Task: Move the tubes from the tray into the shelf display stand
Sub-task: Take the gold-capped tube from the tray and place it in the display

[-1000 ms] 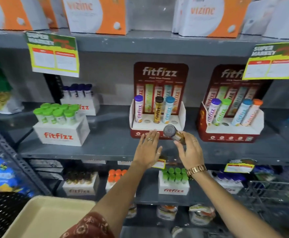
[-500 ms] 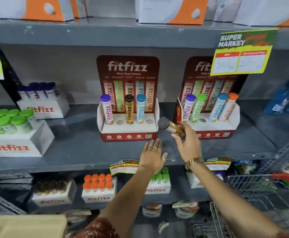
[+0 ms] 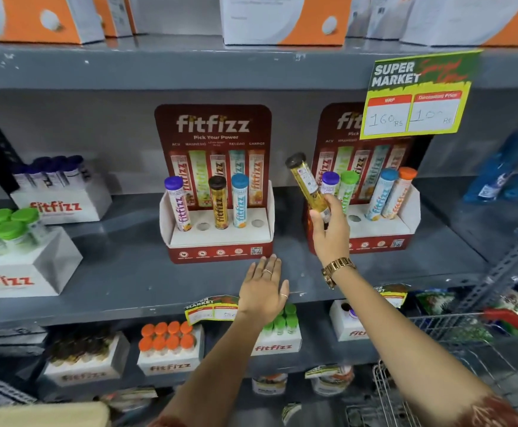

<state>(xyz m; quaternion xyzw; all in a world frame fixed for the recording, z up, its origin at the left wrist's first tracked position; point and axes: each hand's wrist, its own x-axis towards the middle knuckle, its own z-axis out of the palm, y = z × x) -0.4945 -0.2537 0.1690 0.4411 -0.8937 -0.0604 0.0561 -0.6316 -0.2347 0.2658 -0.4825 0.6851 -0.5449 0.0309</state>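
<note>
My right hand (image 3: 330, 234) grips a yellow tube with a dark cap (image 3: 307, 184) by its lower end, tilted, in front of the right red display stand (image 3: 377, 241). That stand holds several tubes, with an empty hole (image 3: 354, 218) in the middle. The left display stand (image 3: 220, 241) holds a purple-capped, a dark-capped and a blue-capped tube, with two empty holes. My left hand (image 3: 264, 288) lies flat and open on the grey shelf (image 3: 122, 272), just below the left stand. A corner of the beige tray (image 3: 67, 416) shows at the bottom left.
White boxes of green-capped tubes (image 3: 11, 241) and dark-blue-capped tubes (image 3: 57, 192) stand at the left of the shelf. A yellow price sign (image 3: 414, 97) hangs over the right stand. Lower shelves hold more tube boxes. A wire cart (image 3: 436, 365) is at the lower right.
My right hand has lifted the yellow tube and swung it more upright, toward the right stand. My left hand has slid down from the left stand's front onto the shelf. The view shifted right.
</note>
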